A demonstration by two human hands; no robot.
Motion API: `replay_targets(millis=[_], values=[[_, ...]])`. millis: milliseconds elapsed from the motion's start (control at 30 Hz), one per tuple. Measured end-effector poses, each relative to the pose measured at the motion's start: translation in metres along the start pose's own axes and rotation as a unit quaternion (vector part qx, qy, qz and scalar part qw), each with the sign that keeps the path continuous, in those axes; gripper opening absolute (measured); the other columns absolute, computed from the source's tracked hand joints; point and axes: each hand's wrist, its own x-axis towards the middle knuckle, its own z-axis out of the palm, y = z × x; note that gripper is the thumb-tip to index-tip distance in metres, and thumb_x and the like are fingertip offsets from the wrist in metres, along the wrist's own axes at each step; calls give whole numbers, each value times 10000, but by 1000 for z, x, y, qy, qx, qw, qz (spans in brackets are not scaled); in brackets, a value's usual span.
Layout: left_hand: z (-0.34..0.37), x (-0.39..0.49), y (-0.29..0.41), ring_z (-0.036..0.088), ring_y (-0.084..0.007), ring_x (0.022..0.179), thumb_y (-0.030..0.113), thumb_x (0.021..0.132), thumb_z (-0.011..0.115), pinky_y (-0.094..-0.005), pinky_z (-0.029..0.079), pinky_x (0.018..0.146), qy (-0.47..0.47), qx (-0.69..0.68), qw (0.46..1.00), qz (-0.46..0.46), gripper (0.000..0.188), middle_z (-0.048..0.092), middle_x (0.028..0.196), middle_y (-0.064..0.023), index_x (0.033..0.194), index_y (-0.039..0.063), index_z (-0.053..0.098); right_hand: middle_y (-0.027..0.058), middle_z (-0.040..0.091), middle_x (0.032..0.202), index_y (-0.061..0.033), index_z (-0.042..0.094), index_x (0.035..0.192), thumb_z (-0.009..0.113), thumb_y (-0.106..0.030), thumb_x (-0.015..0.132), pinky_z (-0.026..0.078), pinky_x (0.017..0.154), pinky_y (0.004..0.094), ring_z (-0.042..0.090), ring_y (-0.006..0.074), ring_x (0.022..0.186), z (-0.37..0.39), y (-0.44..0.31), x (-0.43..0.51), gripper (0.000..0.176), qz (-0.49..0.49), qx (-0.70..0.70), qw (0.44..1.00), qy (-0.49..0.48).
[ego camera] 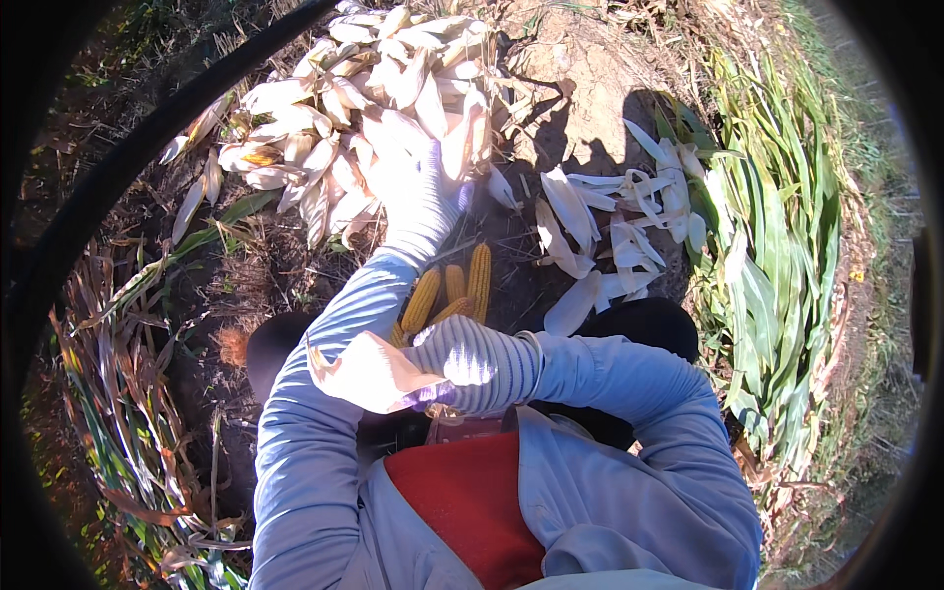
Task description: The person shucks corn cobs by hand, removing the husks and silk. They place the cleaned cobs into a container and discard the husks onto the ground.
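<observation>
My left hand (422, 198), in a striped knit glove, reaches out to the near side of a heap of corn ears in dry husks (324, 133). Its fingers are washed out by glare, so whether they grip an ear is unclear. Close to my body, my right hand (476, 365), gloved the same way, is closed around a pale corn husk (376, 375). Whether an ear lies inside that husk is hidden. Between my forearms, several bare yellow corn cobs (479, 284) lie together on the ground, partly covered by the right glove.
Stripped husks (582, 221) lie scattered to the right of the cobs. Further right runs a long bundle of green cornstalks and leaves (774, 258). Drier stalks (133, 413) lie on the left. A dark strap or cord (147, 136) crosses the upper left view.
</observation>
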Motion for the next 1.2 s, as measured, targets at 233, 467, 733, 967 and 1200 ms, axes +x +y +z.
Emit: replay_targets(millis=[233, 467, 733, 967, 1200], values=[[-63, 13, 48, 478, -194, 1015, 256, 809, 654, -288, 394, 892, -236, -379, 877, -179, 605, 491, 1150, -144, 1277, -11, 379, 149, 576, 1085, 5, 461, 1150, 632, -167, 806, 455, 835, 347, 563, 224, 971, -183, 50, -7, 421, 338, -90, 919, 184], [-71, 4, 58, 487, -109, 948, 220, 904, 534, -235, 396, 840, -179, -463, 853, -164, 367, 543, 1045, -45, 1207, 23, 473, 155, 470, 1261, 3, 334, 1311, 673, -214, 797, 365, 968, 312, 469, 226, 1138, -240, 52, -47, 653, 235, -341, 814, 408], [-30, -8, 30, 497, -90, 995, 216, 902, 543, -224, 396, 880, -165, -546, 810, -138, 346, 544, 1076, -26, 1181, 17, 497, 76, 624, 946, -21, 592, 1041, 557, -110, 868, 457, 768, 245, 585, 138, 855, -169, 82, -11, 197, 182, -44, 953, 238], [-42, -12, 62, 476, -106, 1048, 229, 898, 548, -238, 377, 926, -277, -722, 593, -226, 388, 518, 1142, -32, 1214, 16, 474, 54, 600, 955, -29, 560, 1068, 535, -162, 898, 448, 803, 274, 559, 151, 885, -157, 57, -2, 217, 197, 247, 935, 161], [-47, -12, 66, 471, -107, 1055, 233, 897, 551, -240, 370, 935, -257, -679, 655, -211, 395, 510, 1153, -31, 1219, 19, 472, 89, 600, 952, -6, 546, 1056, 527, -133, 890, 461, 815, 303, 565, 187, 896, -149, 47, 8, 210, 191, 131, 959, 162]])
